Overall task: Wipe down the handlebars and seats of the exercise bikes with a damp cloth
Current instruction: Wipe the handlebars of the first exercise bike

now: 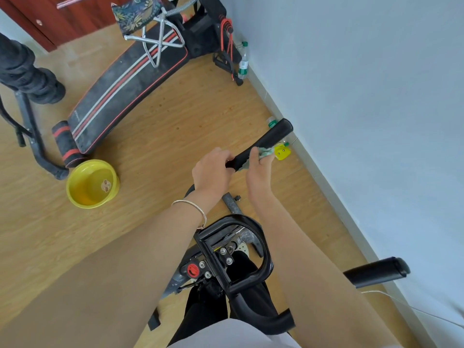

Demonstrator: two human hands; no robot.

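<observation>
The wooden floor (pixel 175 126) fills most of the view, with a pale wall (pixel 364 96) running along its three o'clock side. A black sit-up bench (pixel 125 89) with red and white stripes lies at ten o'clock. The exercise bike (pixel 233 247) stands at six o'clock, its black frame between the person's forearms. A yellow basin (pixel 93 184) sits on the floor at nine o'clock from the hands. The far handlebar (pixel 271 136) slants up toward one o'clock; a second grip (pixel 376 272) juts out at four o'clock. The left hand (pixel 213 169) is curled around the far handlebar's lower end. The right hand (pixel 259 172), just beside it, holds the pale green cloth (pixel 266 153) against the same bar. A silver bracelet (pixel 193 207) circles the left wrist.
</observation>
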